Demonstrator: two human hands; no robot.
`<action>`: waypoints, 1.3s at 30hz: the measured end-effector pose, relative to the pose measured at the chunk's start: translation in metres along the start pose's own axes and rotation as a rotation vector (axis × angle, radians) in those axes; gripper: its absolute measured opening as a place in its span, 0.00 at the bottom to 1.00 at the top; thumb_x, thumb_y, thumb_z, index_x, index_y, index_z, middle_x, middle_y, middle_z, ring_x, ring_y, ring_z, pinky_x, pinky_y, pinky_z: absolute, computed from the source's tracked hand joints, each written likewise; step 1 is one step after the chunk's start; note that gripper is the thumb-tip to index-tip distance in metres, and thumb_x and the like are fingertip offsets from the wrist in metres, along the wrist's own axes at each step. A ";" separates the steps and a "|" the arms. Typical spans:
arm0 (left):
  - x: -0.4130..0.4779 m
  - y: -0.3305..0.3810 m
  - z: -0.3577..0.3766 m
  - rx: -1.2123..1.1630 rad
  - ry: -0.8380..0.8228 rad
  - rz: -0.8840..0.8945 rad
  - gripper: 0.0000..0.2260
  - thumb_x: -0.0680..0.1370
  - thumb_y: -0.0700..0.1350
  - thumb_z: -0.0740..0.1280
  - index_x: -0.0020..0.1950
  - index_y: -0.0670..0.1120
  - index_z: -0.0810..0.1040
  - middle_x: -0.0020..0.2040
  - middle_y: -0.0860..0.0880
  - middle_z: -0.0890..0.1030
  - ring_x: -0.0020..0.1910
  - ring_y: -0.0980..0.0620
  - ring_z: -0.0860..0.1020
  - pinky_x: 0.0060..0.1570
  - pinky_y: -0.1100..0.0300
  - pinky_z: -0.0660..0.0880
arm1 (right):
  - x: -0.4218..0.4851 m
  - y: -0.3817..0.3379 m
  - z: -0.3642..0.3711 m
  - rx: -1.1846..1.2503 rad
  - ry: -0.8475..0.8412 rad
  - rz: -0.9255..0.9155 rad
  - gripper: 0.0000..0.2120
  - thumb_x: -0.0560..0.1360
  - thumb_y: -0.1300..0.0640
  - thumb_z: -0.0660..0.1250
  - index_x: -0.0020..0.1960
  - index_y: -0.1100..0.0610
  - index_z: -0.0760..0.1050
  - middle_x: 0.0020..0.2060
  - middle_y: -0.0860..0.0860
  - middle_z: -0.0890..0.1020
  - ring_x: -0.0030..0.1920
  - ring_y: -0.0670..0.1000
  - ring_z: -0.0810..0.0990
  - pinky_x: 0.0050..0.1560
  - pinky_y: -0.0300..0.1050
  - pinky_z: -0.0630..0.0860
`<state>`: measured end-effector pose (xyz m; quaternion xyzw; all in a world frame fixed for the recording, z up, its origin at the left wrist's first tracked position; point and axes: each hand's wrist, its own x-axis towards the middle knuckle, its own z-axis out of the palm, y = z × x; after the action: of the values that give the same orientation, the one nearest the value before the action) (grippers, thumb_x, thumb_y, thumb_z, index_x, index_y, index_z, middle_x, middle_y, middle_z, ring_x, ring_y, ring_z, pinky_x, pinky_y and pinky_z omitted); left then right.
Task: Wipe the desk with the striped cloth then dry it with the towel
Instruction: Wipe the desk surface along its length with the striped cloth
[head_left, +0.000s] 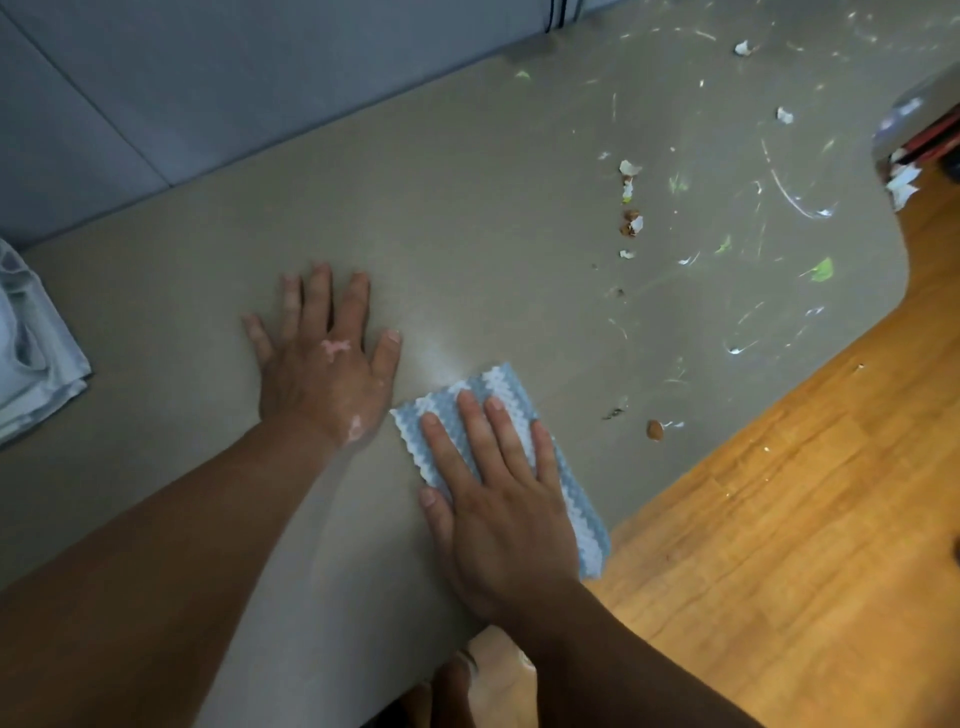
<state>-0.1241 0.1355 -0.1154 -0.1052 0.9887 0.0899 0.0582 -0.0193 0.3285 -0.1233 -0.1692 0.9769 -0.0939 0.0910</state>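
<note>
The grey-beige desk (467, 218) runs from lower left to upper right. A folded blue-and-white striped cloth (496, 387) lies near the desk's front edge. My right hand (498, 499) presses flat on the cloth, fingers spread over it. My left hand (324, 364) rests flat on the bare desk just left of the cloth, fingers apart, holding nothing. A pale blue towel (36, 353) lies crumpled at the desk's far left edge.
Eggshell bits, nut pieces (631, 223), green scraps (823, 270) and wet streaks litter the right part of the desk. A lone nut (654, 430) lies near the front edge. Wooden floor (805, 519) shows to the right. A grey wall (156, 104) borders the desk's back.
</note>
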 end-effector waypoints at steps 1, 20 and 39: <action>0.004 0.010 0.001 -0.003 0.006 0.015 0.29 0.83 0.62 0.52 0.83 0.54 0.55 0.84 0.46 0.52 0.83 0.42 0.48 0.76 0.30 0.47 | 0.003 0.010 -0.004 -0.002 0.000 0.015 0.29 0.85 0.40 0.51 0.84 0.44 0.53 0.85 0.50 0.53 0.84 0.54 0.50 0.80 0.63 0.49; 0.064 0.075 0.011 0.140 0.029 -0.008 0.33 0.81 0.68 0.45 0.83 0.54 0.52 0.84 0.43 0.52 0.82 0.37 0.49 0.77 0.29 0.45 | 0.072 0.168 -0.052 0.019 0.063 0.315 0.32 0.85 0.35 0.45 0.85 0.47 0.48 0.85 0.53 0.49 0.84 0.55 0.45 0.82 0.64 0.43; 0.086 0.082 0.008 0.159 0.027 0.070 0.36 0.81 0.68 0.46 0.83 0.50 0.53 0.83 0.38 0.53 0.82 0.34 0.50 0.75 0.27 0.47 | 0.040 0.165 -0.051 -0.015 -0.035 0.020 0.35 0.83 0.30 0.48 0.85 0.47 0.53 0.85 0.51 0.53 0.84 0.54 0.49 0.80 0.64 0.51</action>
<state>-0.2248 0.1992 -0.1214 -0.0671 0.9964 0.0117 0.0496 -0.1192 0.4745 -0.1149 -0.1618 0.9774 -0.0829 0.1078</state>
